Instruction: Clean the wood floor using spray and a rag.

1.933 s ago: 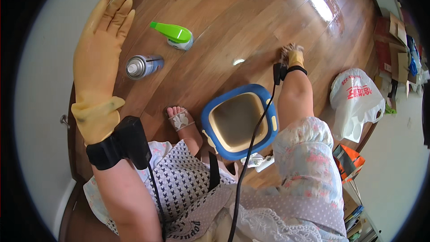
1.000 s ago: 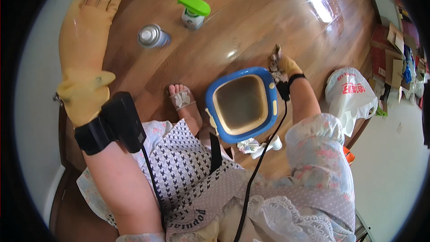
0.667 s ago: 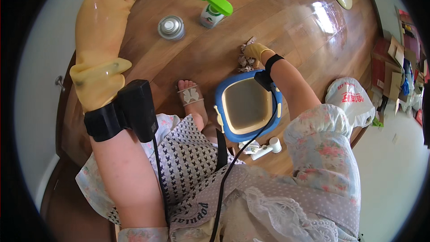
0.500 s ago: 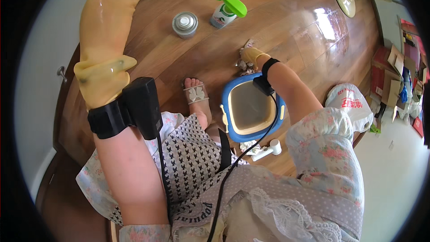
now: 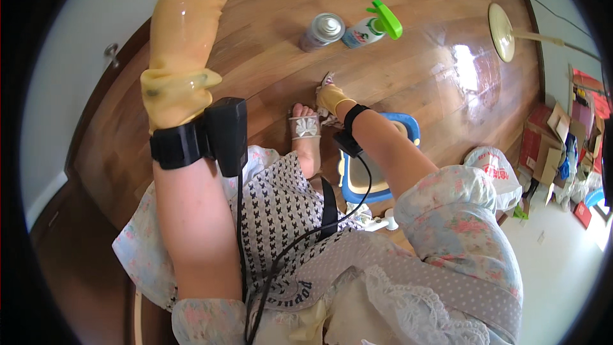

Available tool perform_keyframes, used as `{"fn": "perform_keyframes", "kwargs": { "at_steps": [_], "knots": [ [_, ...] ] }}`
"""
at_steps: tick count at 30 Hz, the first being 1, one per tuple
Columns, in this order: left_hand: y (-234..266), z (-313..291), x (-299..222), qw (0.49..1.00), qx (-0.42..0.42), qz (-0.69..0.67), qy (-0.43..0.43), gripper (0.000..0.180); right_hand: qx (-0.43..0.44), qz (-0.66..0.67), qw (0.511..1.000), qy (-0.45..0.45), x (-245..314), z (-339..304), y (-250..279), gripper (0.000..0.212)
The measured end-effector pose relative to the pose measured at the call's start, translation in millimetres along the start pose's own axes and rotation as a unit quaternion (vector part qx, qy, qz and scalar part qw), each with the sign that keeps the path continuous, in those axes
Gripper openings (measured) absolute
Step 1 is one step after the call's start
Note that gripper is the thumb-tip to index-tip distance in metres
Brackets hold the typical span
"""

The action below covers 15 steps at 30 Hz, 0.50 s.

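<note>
Basin (image 5: 412, 129): blue rim, cream inside, on wood floor (image 5: 262, 83); right forearm crosses over it.
Right hand (image 5: 332, 98): yellow glove, clamped on rag, just beyond basin's far-left corner.
Rag (image 5: 328, 79): crumpled, poking out both sides of that glove.
Left hand (image 5: 195, 16): gloved, raised well left of basin; fingers apart from thumb, palm bare, tips partly cropped.
Spray bottle (image 5: 365, 32), can (image 5: 322, 30): side by side, beyond basin.
Sandalled foot (image 5: 305, 128): left of basin.

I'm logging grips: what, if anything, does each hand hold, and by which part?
The right hand holds a crumpled cloth, mostly covering it, so the exact part gripped is hidden. The left hand, open, holds nothing visible.
</note>
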<state>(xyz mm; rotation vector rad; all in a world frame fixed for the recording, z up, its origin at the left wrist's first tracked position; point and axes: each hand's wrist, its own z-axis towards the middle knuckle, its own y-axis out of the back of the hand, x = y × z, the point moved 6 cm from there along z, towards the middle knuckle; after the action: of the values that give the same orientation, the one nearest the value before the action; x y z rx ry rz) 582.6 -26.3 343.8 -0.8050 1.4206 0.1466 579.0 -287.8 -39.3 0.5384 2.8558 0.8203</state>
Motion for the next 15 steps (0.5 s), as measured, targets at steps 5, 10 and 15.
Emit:
{"fn": "perform_keyframes", "kwargs": {
  "at_steps": [5, 10, 15],
  "knots": [
    [58, -17, -30, 0.937, -0.121, 0.325, -0.034, 0.037, -0.148, -0.101, 0.962, 0.205, 57, -55, 79, 0.034],
    [19, 13, -44, 0.971, -0.031, -0.201, -0.123, 0.03, -0.315, 0.383, 0.858, -0.13, -110, -4, -29, 0.036],
    [69, -35, -108, 0.972, -0.092, -0.121, -0.18, 0.027, -0.256, 0.427, 0.866, -0.047, -57, -30, 55, 0.028]
  ]
}}
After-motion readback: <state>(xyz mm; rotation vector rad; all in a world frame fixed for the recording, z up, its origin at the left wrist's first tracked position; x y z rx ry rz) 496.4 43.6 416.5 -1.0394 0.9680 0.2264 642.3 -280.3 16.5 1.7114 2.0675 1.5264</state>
